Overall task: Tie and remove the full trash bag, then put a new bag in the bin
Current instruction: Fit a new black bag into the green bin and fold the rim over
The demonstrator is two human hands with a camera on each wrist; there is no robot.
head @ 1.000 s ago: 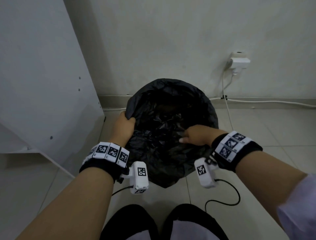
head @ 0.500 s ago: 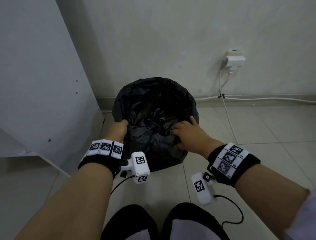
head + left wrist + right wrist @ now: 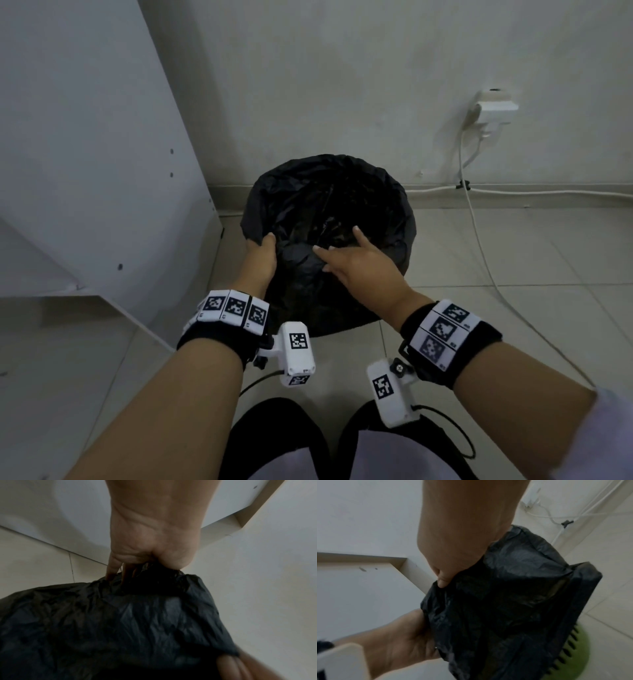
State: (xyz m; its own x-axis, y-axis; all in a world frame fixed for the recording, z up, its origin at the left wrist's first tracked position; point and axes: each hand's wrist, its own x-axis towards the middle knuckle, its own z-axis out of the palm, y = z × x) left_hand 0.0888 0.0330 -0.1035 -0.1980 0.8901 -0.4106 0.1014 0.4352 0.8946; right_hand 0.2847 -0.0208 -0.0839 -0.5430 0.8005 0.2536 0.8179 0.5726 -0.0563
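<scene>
A black trash bag lines a green slotted bin on the floor against the wall. My left hand grips a bunched fold of the bag's near-left rim. My right hand lies on the near side of the bag, with thumb and index finger spread apart. In the right wrist view its thumb presses plastic against the palm, and the bag hides the other fingers. The bag's mouth stands open at the back.
A white cabinet panel stands close on the left. A wall socket with a plug is at the upper right, and its white cable runs down across the tiled floor. My knees are just below the bin.
My right hand moved from the near-right rim onto the middle of the bag, and its thumb and index finger have now spread. My left hand kept its grip on the left rim.
</scene>
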